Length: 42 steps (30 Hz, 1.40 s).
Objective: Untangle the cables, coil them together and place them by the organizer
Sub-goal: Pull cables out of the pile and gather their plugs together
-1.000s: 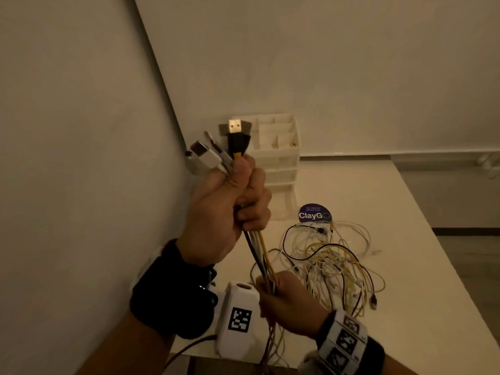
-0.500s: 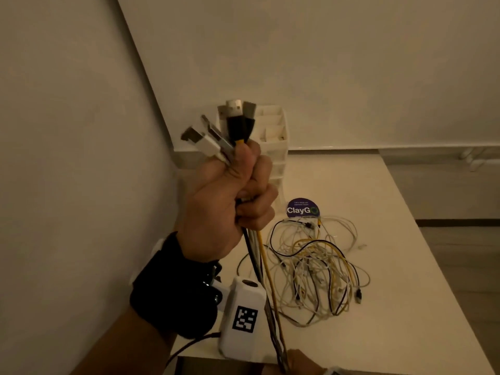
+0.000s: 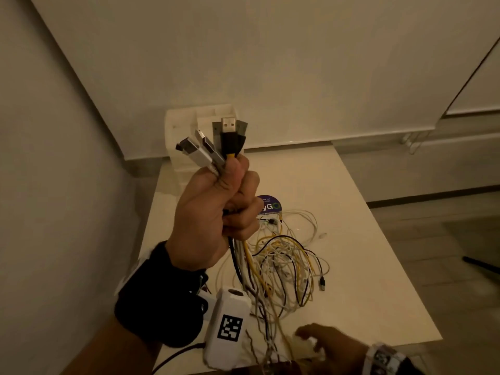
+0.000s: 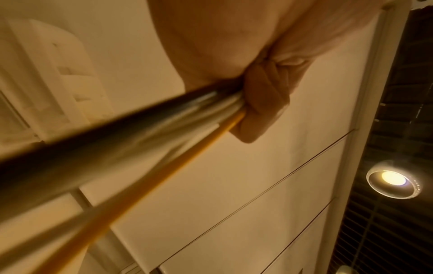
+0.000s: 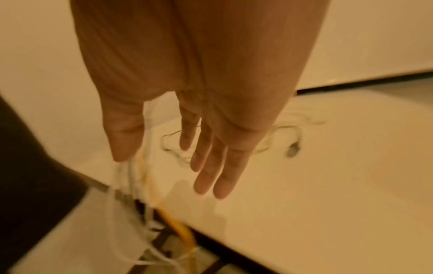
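Note:
My left hand (image 3: 216, 204) is raised above the table and grips a bundle of cables just below their USB plugs (image 3: 213, 144), which fan out above my fist. In the left wrist view the curled fingers (image 4: 260, 103) clamp black, white and yellow strands (image 4: 164, 129). The cables hang down into a tangled heap (image 3: 286, 266) on the white table (image 3: 378, 280) and trail over its near edge. My right hand (image 3: 327, 345) hovers low at the near edge, fingers (image 5: 218, 166) straight and spread, holding nothing. The white organizer (image 3: 186, 136) stands behind the plugs in the corner.
A purple round ClayGo sticker (image 3: 270, 205) lies on the table behind the heap. Walls close in at the left and the back. The table's right edge drops to the floor, where a dark rod (image 3: 481, 266) lies.
My right hand has slid down the cables, let go of them and opened near the table edge. My left hand has kept its grip on the bundle.

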Tool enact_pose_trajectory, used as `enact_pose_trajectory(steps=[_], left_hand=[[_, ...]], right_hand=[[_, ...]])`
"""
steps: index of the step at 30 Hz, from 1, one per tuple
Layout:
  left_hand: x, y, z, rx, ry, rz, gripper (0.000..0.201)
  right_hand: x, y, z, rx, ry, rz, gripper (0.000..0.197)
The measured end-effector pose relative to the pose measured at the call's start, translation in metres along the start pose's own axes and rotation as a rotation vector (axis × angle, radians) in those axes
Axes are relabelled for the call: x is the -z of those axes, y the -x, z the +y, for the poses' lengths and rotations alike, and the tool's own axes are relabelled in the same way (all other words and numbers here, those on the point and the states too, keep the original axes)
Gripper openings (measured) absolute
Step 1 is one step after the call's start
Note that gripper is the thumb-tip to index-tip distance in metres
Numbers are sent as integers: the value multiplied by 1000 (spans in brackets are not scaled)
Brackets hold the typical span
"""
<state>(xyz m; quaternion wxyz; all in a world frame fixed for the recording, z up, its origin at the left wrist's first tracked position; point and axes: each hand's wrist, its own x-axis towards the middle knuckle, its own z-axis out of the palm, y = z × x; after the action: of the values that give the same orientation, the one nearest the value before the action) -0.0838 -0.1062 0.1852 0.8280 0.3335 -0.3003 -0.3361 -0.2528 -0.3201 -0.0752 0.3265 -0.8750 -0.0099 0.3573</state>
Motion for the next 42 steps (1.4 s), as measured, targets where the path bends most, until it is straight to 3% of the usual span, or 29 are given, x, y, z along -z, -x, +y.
enact_pose_trajectory(steps=[4, 6, 10, 14, 18, 20, 22, 23, 25, 28, 32, 36, 38, 42], left_hand=[[0, -5, -9, 6, -110, 54, 35], [-1, -9, -11, 1, -175, 104, 34], [-4, -13, -11, -13, -236, 180, 36], [-3, -14, -12, -13, -267, 247, 35], [4, -13, -7, -33, -263, 302, 34], [7, -13, -5, -41, -268, 322, 34], [11, -14, -4, -48, -262, 340, 34], [14, -15, -4, -53, -253, 349, 33], [20, -17, -4, -66, -237, 366, 32], [26, -24, -8, -64, -240, 397, 32], [27, -38, -19, -65, -301, 435, 36], [27, -48, -28, -65, -421, 471, 27], [27, -51, -28, -68, -469, 497, 20], [29, -51, -29, -81, -576, 524, 22]], right_hand=[[60, 3, 46, -263, 259, 206, 36], [79, -11, 54, -310, 367, 311, 42], [95, -49, 50, -230, 647, 306, 58], [74, -72, 56, -144, 772, 344, 41], [69, -67, 89, -32, 766, 334, 49], [71, -64, 110, 62, 749, 414, 52], [84, -46, 100, 179, 509, 582, 60], [93, -36, 91, 159, 312, 735, 57], [120, -13, 62, 53, -96, 908, 30], [166, 20, 4, 198, -624, 1086, 11], [208, 39, -93, 390, -948, 1059, 12], [215, 33, -162, 503, -1177, 825, 22], [211, 27, -186, 555, -1153, 810, 25], [196, 16, -214, 593, -1014, 918, 18]])
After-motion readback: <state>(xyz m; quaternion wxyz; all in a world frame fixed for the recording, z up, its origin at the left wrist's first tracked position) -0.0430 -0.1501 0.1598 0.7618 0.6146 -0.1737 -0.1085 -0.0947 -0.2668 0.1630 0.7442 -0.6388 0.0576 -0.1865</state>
